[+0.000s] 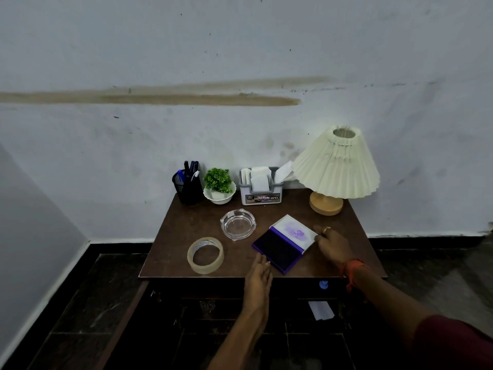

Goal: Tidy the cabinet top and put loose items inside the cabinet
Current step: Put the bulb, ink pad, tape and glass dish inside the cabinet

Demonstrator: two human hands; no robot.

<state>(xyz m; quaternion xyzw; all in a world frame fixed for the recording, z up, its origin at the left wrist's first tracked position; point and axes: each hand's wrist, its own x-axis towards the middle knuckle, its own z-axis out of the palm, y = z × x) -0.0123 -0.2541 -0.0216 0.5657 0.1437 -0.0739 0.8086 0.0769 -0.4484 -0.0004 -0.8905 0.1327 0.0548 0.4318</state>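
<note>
Left hand (259, 276) flat, fingers straight, tips touching near corner of open purple stamp pad (282, 244). Right hand (334, 248) curled on pad's white lid edge, gripping it. Pad lies front right on the counter (186, 225). Tape roll (206, 269) front left, glass ashtray (238, 224) behind it. Back row: pen holder (188, 189), potted plant (218, 182), grey caddy (260, 196), lamp (337, 166).

Dim, flat indoor light — soft shadows only. The pale stained wall (240, 49) reads grey-blue; the dark tiled floor (80, 303) sinks nearly to black. The clear glass ashtray (238, 224), just beyond the open purple ink pad (277, 249) that the right hand (334, 248) grips by its lid, catches faint highlights. Edges bow with wide-angle distortion — that hand looks slightly soft.
</note>
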